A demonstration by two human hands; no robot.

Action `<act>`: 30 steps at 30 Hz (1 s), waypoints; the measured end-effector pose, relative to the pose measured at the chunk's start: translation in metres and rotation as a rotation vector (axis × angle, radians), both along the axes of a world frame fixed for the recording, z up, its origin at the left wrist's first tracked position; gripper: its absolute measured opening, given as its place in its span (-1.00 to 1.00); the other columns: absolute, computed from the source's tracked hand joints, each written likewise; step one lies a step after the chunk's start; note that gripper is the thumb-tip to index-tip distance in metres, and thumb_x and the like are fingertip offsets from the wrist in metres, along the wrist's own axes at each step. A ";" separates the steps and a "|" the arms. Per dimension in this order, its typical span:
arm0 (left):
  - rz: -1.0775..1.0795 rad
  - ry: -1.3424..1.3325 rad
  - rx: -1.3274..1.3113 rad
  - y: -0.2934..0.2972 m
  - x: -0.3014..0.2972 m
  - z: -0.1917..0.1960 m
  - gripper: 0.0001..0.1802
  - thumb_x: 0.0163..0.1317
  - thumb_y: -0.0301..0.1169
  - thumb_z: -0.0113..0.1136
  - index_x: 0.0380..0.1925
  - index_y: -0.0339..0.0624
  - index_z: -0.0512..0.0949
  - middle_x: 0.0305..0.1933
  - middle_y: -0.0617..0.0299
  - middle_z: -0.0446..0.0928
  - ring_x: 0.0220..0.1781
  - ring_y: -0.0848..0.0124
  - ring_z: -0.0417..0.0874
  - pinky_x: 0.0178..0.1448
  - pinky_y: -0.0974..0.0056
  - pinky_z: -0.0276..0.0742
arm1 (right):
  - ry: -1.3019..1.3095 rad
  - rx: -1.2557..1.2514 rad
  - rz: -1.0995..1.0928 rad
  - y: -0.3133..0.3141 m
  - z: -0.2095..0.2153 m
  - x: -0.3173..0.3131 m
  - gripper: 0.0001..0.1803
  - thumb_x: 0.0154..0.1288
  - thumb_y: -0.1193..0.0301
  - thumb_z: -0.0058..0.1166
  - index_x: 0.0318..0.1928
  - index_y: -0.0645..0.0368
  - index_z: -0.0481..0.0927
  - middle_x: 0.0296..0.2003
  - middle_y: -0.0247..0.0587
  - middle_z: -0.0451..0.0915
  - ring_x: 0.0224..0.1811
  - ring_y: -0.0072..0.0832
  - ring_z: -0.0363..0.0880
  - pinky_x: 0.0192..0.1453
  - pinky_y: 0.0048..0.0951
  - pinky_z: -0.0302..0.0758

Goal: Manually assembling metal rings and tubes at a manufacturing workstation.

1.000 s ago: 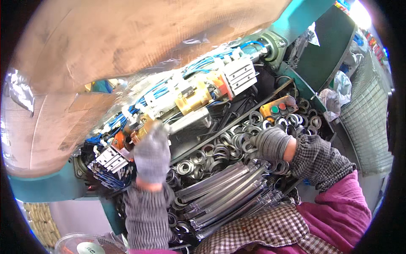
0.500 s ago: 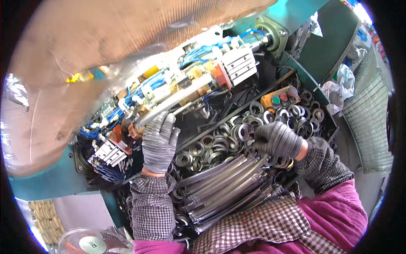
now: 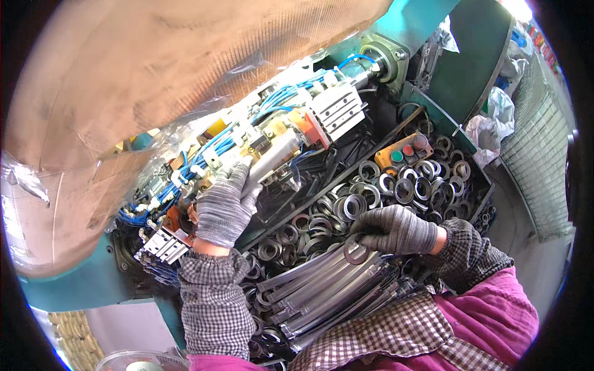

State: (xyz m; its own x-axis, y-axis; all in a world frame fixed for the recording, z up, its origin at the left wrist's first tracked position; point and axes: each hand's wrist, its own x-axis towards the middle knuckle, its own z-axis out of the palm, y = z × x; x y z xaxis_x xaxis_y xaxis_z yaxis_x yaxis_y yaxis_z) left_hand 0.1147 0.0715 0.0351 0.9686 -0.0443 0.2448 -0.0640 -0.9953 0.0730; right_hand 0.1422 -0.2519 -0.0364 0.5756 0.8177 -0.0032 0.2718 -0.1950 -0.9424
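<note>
Both my hands wear grey striped gloves. My left hand (image 3: pixel 224 207) is on the lower left end of a shiny metal tube (image 3: pixel 276 152) in the machine fixture, thumb and fingers around it; part of the tube is hidden behind the hand. My right hand (image 3: pixel 396 230) pinches a flat metal ring (image 3: pixel 356 252) by its edge, above a stack of long flat metal strips (image 3: pixel 328 281). Loose metal rings (image 3: pixel 352 207) lie heaped between the fixture and the strips.
The fixture carries blue air hoses (image 3: pixel 272 102) and white slotted blocks (image 3: pixel 338 112). An orange control box (image 3: pixel 403 153) with coloured buttons sits among the rings. Cardboard (image 3: pixel 154 68) covers the machine behind. A fan (image 3: pixel 142 362) stands at lower left, a wire mesh panel (image 3: pixel 535 148) at right.
My right hand has moved slightly left and down out of the heap, a ring now showing in its fingers. My left hand has closed further around the tube.
</note>
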 end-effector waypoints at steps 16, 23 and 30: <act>0.037 -0.348 -0.105 -0.003 -0.001 -0.019 -0.37 -0.03 -0.44 0.41 0.12 -0.15 0.48 0.03 -0.02 0.55 0.04 0.04 0.59 0.15 0.11 0.51 | 0.001 0.042 -0.009 0.008 0.001 -0.011 -0.69 0.23 0.47 0.12 0.00 0.27 0.57 -0.19 0.00 0.63 -0.10 -0.23 0.65 0.02 -0.34 0.54; 0.163 0.404 -0.117 -0.002 -0.100 -0.104 -0.75 0.09 -0.36 0.27 -0.21 -0.16 0.65 -0.19 0.00 0.62 -0.06 0.02 0.61 0.07 0.07 0.52 | 0.127 0.042 0.087 0.026 0.009 -0.019 -0.72 0.26 0.45 0.14 -0.02 0.25 0.60 -0.25 -0.08 0.64 -0.23 -0.30 0.62 -0.08 -0.30 0.54; 0.148 0.534 -0.037 -0.003 -0.110 -0.114 -0.74 0.14 -0.25 0.23 -0.23 -0.13 0.67 -0.14 -0.02 0.62 -0.07 0.01 0.61 0.07 0.02 0.50 | -0.139 0.117 0.075 0.020 -0.011 -0.024 -0.72 0.28 0.41 0.14 -0.03 0.25 0.60 -0.40 -0.08 0.58 -0.37 -0.30 0.58 -0.22 -0.32 0.52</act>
